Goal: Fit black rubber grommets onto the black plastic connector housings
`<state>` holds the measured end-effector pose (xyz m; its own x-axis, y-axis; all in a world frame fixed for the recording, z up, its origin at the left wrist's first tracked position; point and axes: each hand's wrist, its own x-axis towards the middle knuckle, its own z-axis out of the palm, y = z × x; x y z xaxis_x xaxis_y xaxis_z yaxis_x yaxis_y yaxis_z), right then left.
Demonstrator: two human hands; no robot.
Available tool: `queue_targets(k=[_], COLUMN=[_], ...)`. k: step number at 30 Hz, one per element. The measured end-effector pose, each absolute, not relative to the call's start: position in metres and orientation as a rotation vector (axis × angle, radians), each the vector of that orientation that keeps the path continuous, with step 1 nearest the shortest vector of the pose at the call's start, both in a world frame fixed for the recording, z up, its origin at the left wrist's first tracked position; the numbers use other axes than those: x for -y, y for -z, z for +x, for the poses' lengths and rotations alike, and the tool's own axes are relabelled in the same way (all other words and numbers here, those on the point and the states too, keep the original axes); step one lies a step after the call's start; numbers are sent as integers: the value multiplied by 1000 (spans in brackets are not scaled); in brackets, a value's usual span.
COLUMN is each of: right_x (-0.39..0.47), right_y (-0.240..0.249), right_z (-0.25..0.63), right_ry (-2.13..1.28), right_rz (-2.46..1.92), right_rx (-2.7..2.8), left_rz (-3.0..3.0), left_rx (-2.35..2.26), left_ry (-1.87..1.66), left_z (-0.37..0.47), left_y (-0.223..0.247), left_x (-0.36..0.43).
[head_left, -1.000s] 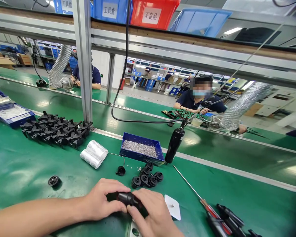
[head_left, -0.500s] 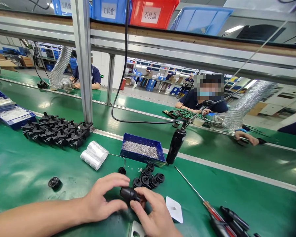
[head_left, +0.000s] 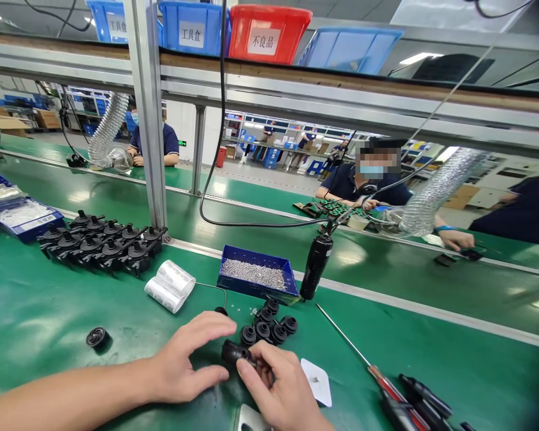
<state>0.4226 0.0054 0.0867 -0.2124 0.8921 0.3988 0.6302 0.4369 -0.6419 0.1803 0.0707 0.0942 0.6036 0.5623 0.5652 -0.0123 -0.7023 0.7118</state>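
My right hand (head_left: 281, 386) grips a black cylindrical plastic part (head_left: 234, 352) between thumb and fingers, above the green mat. My left hand (head_left: 193, 359) is open beside its left end, thumb and fingers spread apart and not touching it. Just beyond the part stands a cluster of several small black stepped plastic pieces (head_left: 263, 330). Under my right hand a metal plate with a hole (head_left: 248, 419) is partly hidden. To the right of that hand lies a white square plate with a short stud (head_left: 317, 382).
A blue tray of small metal pieces (head_left: 257, 274) sits behind the cluster, near a hanging black electric screwdriver (head_left: 317, 266). Rows of black assemblies (head_left: 101, 242), a label roll (head_left: 170, 286) and a round black piece (head_left: 97, 339) lie left. A long screwdriver (head_left: 372, 371) lies right. Co-workers sit opposite.
The black part has turned slightly in my right hand, showing a different side. My left hand stays spread beside it. The camera view has tipped up a little.
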Motion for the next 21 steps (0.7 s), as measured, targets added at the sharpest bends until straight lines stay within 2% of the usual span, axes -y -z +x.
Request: queue_targets(k=[5,8,15,18,21], right_x=[-7,-11,-28,-30,-30], right_y=[-84,-73,-52,-56,-64], right_z=[432,432,426,423,416], right_ry=[-107,-85,-54,-252,-714], right_rz=[-1452,-1465,-1484,-1429,-1271], right_rx=[2076,2063,1988,1967,1860], left_rz=[2291,2313,2386,2387,2310], left_rx=[-732,-743,-947,-931,-802], left_ry=[-844,-740,-741,-853,-1108], left_z=[175,176,183,179,172], left_y=[-74,-66,-72,-77,-82], left_x=[-90,-102,-103,-96,-91])
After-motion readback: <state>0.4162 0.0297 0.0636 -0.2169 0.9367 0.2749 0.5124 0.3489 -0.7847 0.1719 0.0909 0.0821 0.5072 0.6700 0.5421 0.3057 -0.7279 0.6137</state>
